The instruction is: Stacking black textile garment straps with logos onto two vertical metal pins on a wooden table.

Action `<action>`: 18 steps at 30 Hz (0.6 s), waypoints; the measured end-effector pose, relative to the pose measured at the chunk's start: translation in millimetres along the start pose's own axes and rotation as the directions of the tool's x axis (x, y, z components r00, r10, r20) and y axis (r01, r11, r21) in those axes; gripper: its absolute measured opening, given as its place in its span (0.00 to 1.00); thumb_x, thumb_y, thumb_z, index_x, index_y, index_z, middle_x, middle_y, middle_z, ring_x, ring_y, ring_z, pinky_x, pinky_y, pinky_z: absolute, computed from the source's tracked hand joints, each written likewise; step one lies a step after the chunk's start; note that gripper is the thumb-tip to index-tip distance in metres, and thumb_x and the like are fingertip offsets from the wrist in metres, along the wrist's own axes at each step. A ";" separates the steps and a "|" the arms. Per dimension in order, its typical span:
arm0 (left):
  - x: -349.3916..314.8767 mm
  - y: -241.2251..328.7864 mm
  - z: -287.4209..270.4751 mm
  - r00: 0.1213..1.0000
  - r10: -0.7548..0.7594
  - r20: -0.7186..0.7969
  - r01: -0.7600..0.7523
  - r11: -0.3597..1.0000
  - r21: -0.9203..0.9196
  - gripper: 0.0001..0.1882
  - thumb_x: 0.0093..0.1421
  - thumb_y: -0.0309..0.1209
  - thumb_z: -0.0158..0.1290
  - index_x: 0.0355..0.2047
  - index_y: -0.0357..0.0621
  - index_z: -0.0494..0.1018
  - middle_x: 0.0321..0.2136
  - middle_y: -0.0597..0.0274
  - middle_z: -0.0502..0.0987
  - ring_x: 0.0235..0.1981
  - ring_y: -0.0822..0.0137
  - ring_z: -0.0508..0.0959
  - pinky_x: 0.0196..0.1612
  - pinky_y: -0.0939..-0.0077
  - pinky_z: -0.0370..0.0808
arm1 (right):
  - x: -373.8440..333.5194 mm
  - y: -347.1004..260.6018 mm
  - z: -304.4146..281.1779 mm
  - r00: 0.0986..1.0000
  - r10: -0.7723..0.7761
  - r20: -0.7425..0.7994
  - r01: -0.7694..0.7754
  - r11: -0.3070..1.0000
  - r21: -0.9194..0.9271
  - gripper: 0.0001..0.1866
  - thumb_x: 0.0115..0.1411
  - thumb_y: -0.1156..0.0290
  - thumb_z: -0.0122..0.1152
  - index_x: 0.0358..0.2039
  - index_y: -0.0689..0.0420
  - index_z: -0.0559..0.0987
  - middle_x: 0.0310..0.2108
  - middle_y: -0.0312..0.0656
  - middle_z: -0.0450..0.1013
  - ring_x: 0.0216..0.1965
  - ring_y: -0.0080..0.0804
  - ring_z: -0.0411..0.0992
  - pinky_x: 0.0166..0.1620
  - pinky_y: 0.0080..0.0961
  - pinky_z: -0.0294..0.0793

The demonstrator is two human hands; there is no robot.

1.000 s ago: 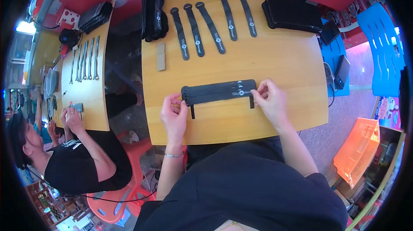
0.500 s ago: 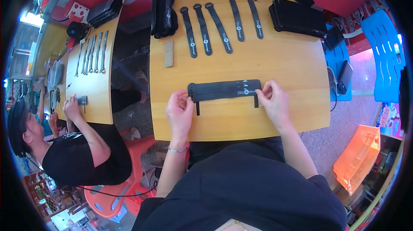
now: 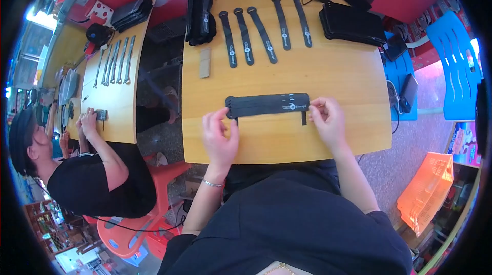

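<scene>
A flat stack of black straps [image 3: 269, 105] lies crosswise on the wooden table [image 3: 338, 75] in front of me. My left hand [image 3: 220, 136] is at its left end, with thumb and fingertips closed at the stack's edge and covering what is under it. My right hand [image 3: 327, 121] pinches the right end, beside a short black tie [image 3: 304, 118] that sticks out from under the stack toward me.
Several single black straps [image 3: 262, 34] lie in a row at the back, between a black bundle [image 3: 200, 8] and a pile of black flat pieces [image 3: 353, 24]. A small tan block [image 3: 205, 63] lies left. A seated person [image 3: 87, 172] works at the left table [image 3: 120, 100]. Blue chairs [image 3: 456, 65] stand right.
Both hands stay at the ends of the stack. My left thumb now covers the short tie that showed at the left end before.
</scene>
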State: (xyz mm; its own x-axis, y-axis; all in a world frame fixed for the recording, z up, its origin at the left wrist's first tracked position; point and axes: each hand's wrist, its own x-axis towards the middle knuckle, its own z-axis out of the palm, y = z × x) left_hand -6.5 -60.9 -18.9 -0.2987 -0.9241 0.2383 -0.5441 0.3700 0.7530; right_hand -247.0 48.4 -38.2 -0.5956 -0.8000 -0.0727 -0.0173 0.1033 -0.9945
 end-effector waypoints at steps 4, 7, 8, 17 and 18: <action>-4.1 13.4 8.3 0.901 0.334 0.279 -0.405 0.876 0.261 0.26 0.53 0.27 0.54 0.54 0.37 0.65 0.55 0.49 0.63 0.55 0.53 0.65 0.57 0.60 0.62 | -20.2 -20.4 27.0 0.816 -0.425 0.392 0.577 0.623 -0.527 0.21 0.53 0.75 0.62 0.48 0.63 0.72 0.44 0.45 0.72 0.44 0.36 0.72 0.48 0.30 0.72; -10.5 18.2 19.2 0.838 0.316 0.444 -0.484 0.806 0.341 0.30 0.55 0.33 0.53 0.58 0.39 0.62 0.61 0.50 0.57 0.64 0.53 0.56 0.64 0.57 0.53 | -32.5 -22.6 54.3 0.701 -0.435 0.564 0.712 0.460 -0.531 0.29 0.51 0.69 0.64 0.53 0.64 0.70 0.53 0.47 0.68 0.56 0.41 0.64 0.59 0.37 0.62; -11.3 17.0 21.0 0.805 0.295 0.515 -0.518 0.772 0.367 0.31 0.56 0.36 0.52 0.59 0.39 0.61 0.64 0.51 0.54 0.66 0.54 0.52 0.66 0.57 0.49 | -35.0 -20.4 58.8 0.706 -0.375 0.601 0.705 0.454 -0.545 0.31 0.50 0.66 0.65 0.54 0.64 0.69 0.56 0.47 0.65 0.60 0.42 0.60 0.63 0.39 0.56; -7.0 14.2 13.3 0.762 0.258 0.594 -0.553 0.736 0.390 0.34 0.58 0.44 0.50 0.62 0.44 0.57 0.65 0.55 0.52 0.67 0.58 0.50 0.66 0.59 0.47 | -36.8 -17.0 37.2 0.802 -0.302 0.515 0.593 0.301 -0.747 0.30 0.56 0.57 0.59 0.53 0.64 0.70 0.57 0.45 0.66 0.59 0.34 0.62 0.61 0.37 0.56; -6.5 15.2 12.3 0.761 0.258 0.595 -0.555 0.734 0.391 0.34 0.58 0.45 0.50 0.62 0.44 0.58 0.66 0.55 0.52 0.67 0.58 0.51 0.66 0.59 0.47 | -35.5 -17.0 32.9 0.802 -0.300 0.517 0.594 0.302 -0.746 0.30 0.56 0.57 0.59 0.53 0.64 0.70 0.57 0.45 0.66 0.59 0.34 0.62 0.61 0.37 0.56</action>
State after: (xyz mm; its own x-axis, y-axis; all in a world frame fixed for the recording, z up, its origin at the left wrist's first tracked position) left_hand -22.5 -48.1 -16.6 -0.8345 -0.5509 0.0107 -0.5402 0.8219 0.1807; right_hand -199.1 55.5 -21.2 -0.0573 -0.9779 0.2012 -0.9579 -0.0029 -0.2869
